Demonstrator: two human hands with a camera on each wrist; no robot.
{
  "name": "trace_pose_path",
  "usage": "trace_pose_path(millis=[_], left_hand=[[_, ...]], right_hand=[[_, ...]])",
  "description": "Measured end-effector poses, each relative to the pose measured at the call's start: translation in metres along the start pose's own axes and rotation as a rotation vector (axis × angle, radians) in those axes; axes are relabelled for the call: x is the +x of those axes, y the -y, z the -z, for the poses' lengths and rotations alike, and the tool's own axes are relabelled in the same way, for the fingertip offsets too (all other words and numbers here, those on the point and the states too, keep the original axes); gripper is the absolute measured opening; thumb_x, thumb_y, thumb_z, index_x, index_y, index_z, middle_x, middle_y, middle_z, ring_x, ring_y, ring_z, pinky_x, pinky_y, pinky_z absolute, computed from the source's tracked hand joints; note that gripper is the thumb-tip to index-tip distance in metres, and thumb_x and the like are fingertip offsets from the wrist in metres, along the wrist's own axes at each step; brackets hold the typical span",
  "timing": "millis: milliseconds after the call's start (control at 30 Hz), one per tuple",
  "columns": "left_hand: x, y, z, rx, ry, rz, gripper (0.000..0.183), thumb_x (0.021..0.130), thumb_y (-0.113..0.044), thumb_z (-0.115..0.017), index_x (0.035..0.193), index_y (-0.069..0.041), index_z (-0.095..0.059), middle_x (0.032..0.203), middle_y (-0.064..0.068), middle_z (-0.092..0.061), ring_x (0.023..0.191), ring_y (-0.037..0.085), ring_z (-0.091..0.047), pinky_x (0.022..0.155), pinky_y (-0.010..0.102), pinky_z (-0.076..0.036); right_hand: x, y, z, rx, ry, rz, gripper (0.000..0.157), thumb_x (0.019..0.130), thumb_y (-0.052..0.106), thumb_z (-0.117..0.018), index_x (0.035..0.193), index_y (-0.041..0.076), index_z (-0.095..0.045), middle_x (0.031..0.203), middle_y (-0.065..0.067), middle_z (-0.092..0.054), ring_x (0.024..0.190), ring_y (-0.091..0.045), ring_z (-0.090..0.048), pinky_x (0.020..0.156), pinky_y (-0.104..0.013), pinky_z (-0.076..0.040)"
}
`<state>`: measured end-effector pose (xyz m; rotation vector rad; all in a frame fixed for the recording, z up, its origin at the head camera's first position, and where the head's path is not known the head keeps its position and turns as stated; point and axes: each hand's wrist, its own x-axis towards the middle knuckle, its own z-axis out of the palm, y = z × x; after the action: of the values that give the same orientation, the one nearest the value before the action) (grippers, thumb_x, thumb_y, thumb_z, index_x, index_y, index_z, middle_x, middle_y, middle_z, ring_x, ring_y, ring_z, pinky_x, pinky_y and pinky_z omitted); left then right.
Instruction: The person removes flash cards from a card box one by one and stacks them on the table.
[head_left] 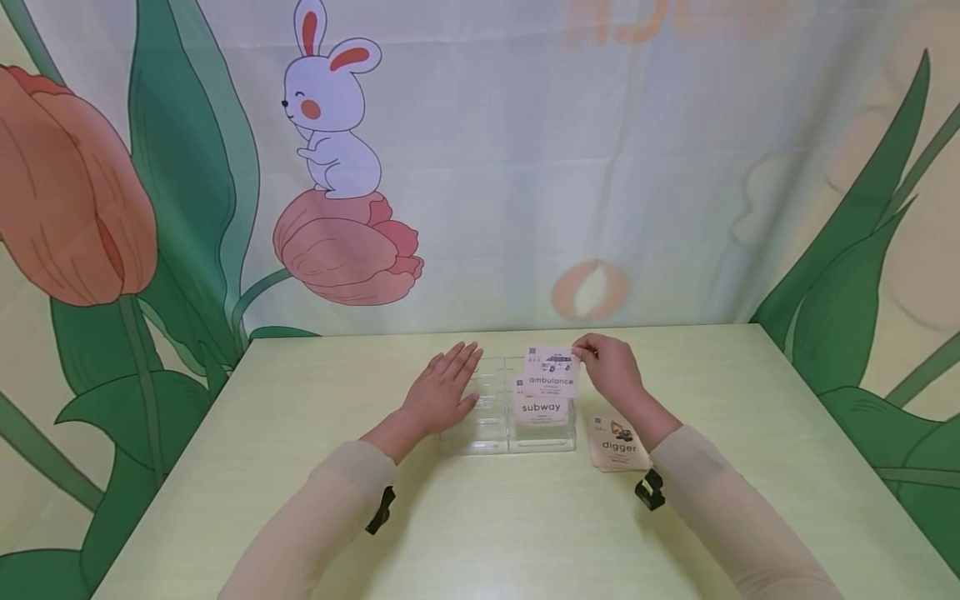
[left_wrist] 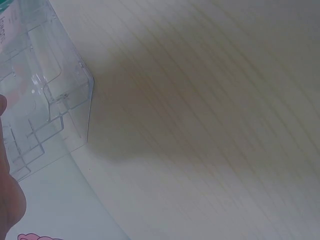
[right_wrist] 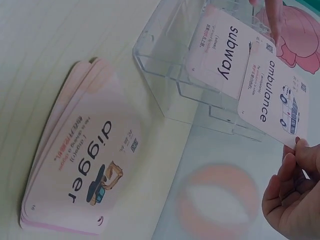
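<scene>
A clear plastic tiered card rack point(head_left: 480, 433) with two columns stands on the table. My right hand point(head_left: 613, 367) pinches the ambulance card point(head_left: 551, 372) by its edge, over the rack's right column and partly in front of the subway card point(head_left: 542, 410), which leans in that column. In the right wrist view, thumb and finger grip a corner of the ambulance card point(right_wrist: 274, 100). My left hand point(head_left: 444, 390) lies with straight fingers along the rack's left side. Right of the rack, a small stack of cards point(head_left: 619, 443) lies with the digger card on top.
The pale wood-grain table point(head_left: 300, 483) meets a printed cloth backdrop point(head_left: 495, 208) with a rabbit and tulips behind the rack. Black wrist straps point(head_left: 650, 490) sit below both sleeves. The card stack lies close under my right forearm.
</scene>
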<state>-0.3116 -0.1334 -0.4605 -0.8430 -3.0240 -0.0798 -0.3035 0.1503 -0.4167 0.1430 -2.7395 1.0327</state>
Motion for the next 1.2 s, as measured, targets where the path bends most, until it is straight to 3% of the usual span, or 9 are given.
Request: trace_pose_path(millis=[200, 433, 1200], left_hand=[[0.0, -0.001, 0.001, 0.005, 0.0, 0.0, 0.072, 0.108, -0.037, -0.044, 0.165, -0.005, -0.014, 0.174, 0.013, -0.014, 0.163, 0.032, -0.013, 0.133, 0.05, -0.016], [0.0, 0.0, 0.001, -0.001, 0.008, -0.01, 0.072, 0.108, -0.038, -0.043, 0.165, -0.004, -0.012, 0.174, 0.014, -0.013, 0.163, 0.033, -0.012, 0.133, 0.051, -0.016], [0.0, 0.001, 0.0, -0.006, 0.01, -0.006, 0.073, 0.108, -0.037, -0.044, 0.165, -0.005, -0.012, 0.174, 0.013, -0.013, 0.163, 0.033, -0.012, 0.133, 0.049, -0.014]], right_hand=[[0.002, -0.001, 0.005, -0.003, -0.023, 0.023, 0.022, 0.102, 0.014, -0.061, 0.108, -0.003, -0.074, 0.102, -0.021, -0.077, 0.087, -0.032, -0.067, 0.078, -0.044, -0.054], [0.005, 0.0, 0.012, 0.002, -0.017, 0.02, 0.024, 0.103, 0.015, -0.06, 0.113, -0.003, -0.073, 0.107, -0.022, -0.076, 0.094, -0.035, -0.069, 0.082, -0.047, -0.056], [0.002, -0.006, 0.036, -0.007, -0.033, 0.001, 0.026, 0.105, 0.013, -0.057, 0.116, -0.005, -0.072, 0.109, -0.024, -0.075, 0.088, -0.032, -0.063, 0.078, -0.038, -0.049]])
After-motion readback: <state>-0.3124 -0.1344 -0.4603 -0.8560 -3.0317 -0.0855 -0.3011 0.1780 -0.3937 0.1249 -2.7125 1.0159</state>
